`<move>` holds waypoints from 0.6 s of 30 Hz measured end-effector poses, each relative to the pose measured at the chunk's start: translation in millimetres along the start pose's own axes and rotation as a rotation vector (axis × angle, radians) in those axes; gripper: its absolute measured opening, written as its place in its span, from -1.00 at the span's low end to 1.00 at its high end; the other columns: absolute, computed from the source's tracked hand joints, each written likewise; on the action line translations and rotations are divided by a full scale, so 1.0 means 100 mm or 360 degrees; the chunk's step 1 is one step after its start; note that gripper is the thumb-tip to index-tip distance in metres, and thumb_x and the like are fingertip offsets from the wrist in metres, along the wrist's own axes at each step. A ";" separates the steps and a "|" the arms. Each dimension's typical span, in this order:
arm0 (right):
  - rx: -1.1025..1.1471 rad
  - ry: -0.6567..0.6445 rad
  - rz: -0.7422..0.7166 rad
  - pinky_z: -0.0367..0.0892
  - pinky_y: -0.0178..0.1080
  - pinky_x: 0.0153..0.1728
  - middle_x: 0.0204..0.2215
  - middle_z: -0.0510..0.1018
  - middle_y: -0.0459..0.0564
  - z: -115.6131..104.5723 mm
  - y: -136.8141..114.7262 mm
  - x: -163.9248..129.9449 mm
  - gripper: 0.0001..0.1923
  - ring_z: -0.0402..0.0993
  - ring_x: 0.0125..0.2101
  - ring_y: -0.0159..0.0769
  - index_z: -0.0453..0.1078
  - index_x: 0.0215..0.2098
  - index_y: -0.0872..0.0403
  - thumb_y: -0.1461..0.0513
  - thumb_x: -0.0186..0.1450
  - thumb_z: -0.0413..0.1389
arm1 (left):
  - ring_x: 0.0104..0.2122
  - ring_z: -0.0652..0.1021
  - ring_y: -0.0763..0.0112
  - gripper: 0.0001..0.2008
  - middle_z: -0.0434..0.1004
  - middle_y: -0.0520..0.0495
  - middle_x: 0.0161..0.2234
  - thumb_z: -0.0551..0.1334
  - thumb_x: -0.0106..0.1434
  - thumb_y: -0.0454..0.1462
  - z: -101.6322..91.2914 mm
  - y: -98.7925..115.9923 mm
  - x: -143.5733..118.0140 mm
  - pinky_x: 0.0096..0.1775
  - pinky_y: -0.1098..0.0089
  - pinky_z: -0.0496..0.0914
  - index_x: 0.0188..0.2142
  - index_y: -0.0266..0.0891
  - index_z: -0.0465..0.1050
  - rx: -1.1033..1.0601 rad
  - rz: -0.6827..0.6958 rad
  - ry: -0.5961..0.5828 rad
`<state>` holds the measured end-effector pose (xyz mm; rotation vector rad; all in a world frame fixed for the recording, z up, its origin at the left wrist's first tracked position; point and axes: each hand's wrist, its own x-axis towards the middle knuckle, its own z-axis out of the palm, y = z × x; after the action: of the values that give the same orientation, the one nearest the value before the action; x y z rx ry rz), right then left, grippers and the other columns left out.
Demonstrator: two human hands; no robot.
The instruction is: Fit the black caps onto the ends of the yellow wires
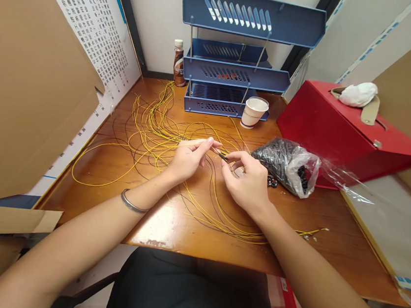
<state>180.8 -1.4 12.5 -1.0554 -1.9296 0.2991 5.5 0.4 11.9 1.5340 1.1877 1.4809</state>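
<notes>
Between the left hand point(189, 159) and right hand point(246, 180), both pinched on one yellow wire point(221, 154) above the worktop point(168, 221), more yellow and dark wires point(149, 128) sprawl leftward, a bag of black parts point(286, 163) lying just right.

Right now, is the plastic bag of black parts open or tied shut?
Open. The plastic bag lies on its side on the desk, mouth loose, with a few black parts spilled beside it.

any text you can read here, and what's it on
Bottle: brown label, lettering too blurred to read.
Wall chart: rows of small characters, too small to read.
Paper cup: faint print near the rim, illegible.
Nothing else carries text.
</notes>
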 end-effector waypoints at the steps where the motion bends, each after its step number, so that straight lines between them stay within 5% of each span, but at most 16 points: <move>1: 0.0001 0.0000 0.0002 0.37 -0.16 -0.26 -0.42 0.64 -0.05 0.00 0.00 0.00 -0.93 0.53 -0.49 -0.28 0.48 -0.29 0.05 0.22 0.26 0.18 | -0.67 0.32 0.51 -0.52 0.32 0.07 -0.71 0.18 0.36 0.08 0.00 0.01 0.00 -0.50 0.40 0.28 -0.30 -0.24 0.68 0.0003 0.0005 0.0031; 7: 0.0009 0.0019 0.0019 0.36 -0.18 -0.29 -0.45 0.62 -0.08 0.00 0.00 0.01 -0.94 0.51 -0.50 -0.30 0.47 -0.30 0.04 0.22 0.27 0.18 | -0.69 0.32 0.60 -0.50 0.63 -0.05 -0.45 0.17 0.36 0.10 -0.01 0.01 0.03 -0.54 0.43 0.29 -0.31 -0.24 0.66 -0.0025 0.0039 0.0224; 18: 0.0145 -0.0011 0.0126 0.40 -0.24 -0.41 -0.45 0.61 -0.07 0.00 0.00 0.00 -0.92 0.48 -0.54 -0.34 0.46 -0.26 0.05 0.21 0.28 0.17 | -0.67 0.33 0.61 -0.56 0.66 -0.09 -0.36 0.17 0.39 0.05 -0.02 0.01 0.03 -0.55 0.43 0.28 -0.25 -0.24 0.65 -0.0035 0.0046 0.0337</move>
<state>180.8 -1.4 13.1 -1.0735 -1.8647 0.4314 3.3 2.6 14.6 1.4119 1.2685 1.7035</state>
